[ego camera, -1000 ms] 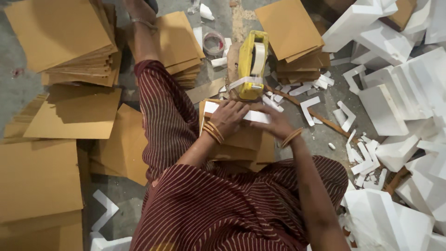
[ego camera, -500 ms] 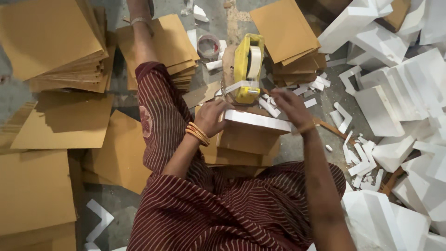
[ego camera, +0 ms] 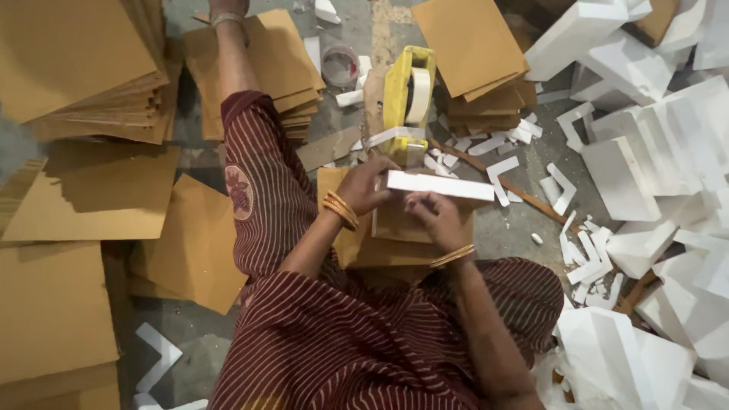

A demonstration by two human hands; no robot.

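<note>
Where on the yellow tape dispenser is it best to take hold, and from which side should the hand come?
Probably the upper yellow frame of the tape dispenser, taken from above. It stands upright on the floor with its narrow top edge free, while the white roll fills its middle and scraps crowd its base. The left hand and right hand sit just below it in the picture.

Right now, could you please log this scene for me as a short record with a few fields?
Setting: person seated on a grey floor, seen from above
Left hand: grips the left end of a white foam strip
Right hand: fingers on the strip's underside, over a folded brown cardboard piece
Ahead: yellow tape dispenser with a white roll
Left side: stacks of brown cardboard sheets
Right side: heap of white foam blocks
Wrists: gold bangles
</note>
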